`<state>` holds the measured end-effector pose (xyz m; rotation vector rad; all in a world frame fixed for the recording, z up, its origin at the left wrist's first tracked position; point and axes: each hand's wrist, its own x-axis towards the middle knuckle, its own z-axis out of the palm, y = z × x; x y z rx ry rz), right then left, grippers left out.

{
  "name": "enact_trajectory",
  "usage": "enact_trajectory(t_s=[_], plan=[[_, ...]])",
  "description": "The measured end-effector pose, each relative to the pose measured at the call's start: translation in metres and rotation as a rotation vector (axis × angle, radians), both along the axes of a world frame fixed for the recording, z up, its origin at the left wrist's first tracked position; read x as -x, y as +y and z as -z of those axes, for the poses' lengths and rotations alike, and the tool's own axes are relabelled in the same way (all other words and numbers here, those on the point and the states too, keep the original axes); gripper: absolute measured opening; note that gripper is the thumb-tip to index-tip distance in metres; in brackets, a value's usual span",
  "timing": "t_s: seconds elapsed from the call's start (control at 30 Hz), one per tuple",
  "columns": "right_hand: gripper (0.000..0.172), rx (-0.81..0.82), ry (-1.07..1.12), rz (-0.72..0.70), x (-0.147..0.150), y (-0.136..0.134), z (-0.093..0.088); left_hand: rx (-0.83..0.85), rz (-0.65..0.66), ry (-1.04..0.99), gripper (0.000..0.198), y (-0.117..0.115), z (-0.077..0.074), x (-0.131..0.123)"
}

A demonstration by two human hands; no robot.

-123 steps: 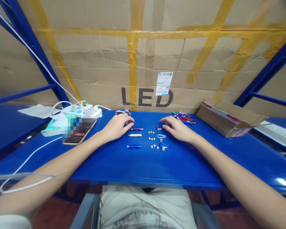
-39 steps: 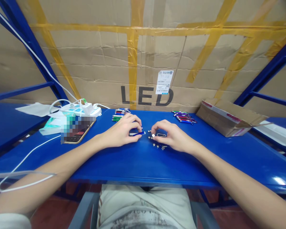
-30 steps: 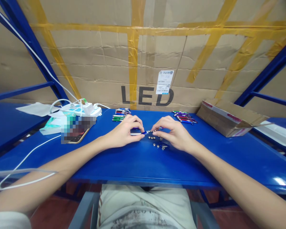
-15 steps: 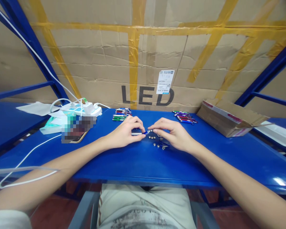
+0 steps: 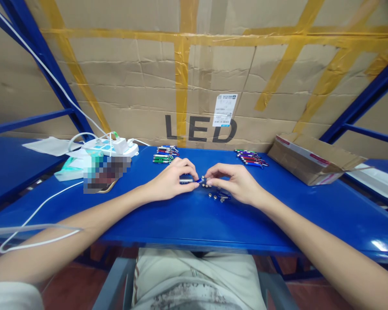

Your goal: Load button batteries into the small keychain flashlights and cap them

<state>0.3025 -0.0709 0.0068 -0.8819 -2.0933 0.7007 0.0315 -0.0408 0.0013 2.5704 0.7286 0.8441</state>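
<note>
My left hand [image 5: 172, 181] pinches a slim blue and silver tube [image 5: 199, 181] between thumb and fingertips, its blue end pointing right. A silver cylinder [image 5: 185, 181] shows inside the curl of the same hand. Close by on the right, my right hand [image 5: 233, 181] has thumb and forefinger pinched together near that blue end; what they hold is too small to name. Small round silver pieces, like button cells [image 5: 215, 197], lie on the table below the fingertips. Beside them, partly under my right hand, is a blue carabiner clip [image 5: 224, 196].
Small coloured metal torches with clips lie in a left group [image 5: 163, 156] and a right group [image 5: 250, 158]. An open cardboard box [image 5: 302, 159] stands at right. A phone [image 5: 108, 178], power strip [image 5: 116, 148] and white cables are at left. A large carton [image 5: 132, 86] backs the blue table [image 5: 187, 224].
My right thumb and forefinger have closed into a tighter pinch beside the blue end. My left hand has shifted slightly to the right, still gripping the tube.
</note>
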Motion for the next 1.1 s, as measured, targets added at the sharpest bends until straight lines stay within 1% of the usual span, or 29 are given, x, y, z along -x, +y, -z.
enact_trajectory(t_s=[0.17, 0.3, 0.37, 0.5, 0.63, 0.8, 1.0, 1.1], plan=[[0.018, -0.135, -0.030, 0.007, 0.000, -0.001, 0.000, 0.023, 0.012, -0.021, 0.018, -0.001, -0.001, -0.001], [0.015, -0.147, -0.004, 0.003, 0.000, -0.002, -0.001, 0.040, 0.008, -0.040, 0.016, -0.003, -0.001, -0.002], [0.013, -0.135, 0.018, 0.000, 0.000, -0.003, -0.002, 0.013, 0.005, -0.036, 0.015, -0.004, -0.001, -0.001], [0.012, -0.106, 0.051, -0.011, 0.002, -0.004, -0.003, -0.083, -0.012, 0.036, 0.017, -0.005, -0.003, 0.000], [0.012, -0.166, -0.008, 0.000, 0.003, -0.005, -0.002, -0.132, 0.000, 0.054, 0.018, -0.006, -0.005, 0.000], [0.013, -0.238, -0.038, 0.004, 0.003, -0.007, -0.001, -0.074, 0.022, -0.058, 0.016, -0.008, -0.003, -0.002], [0.010, -0.382, -0.074, 0.012, 0.003, -0.007, -0.002, 0.082, 0.034, -0.143, 0.014, -0.010, 0.000, -0.007], [0.010, -0.411, -0.100, 0.015, 0.003, -0.007, -0.003, 0.128, 0.036, -0.166, 0.015, -0.010, 0.002, -0.008]])
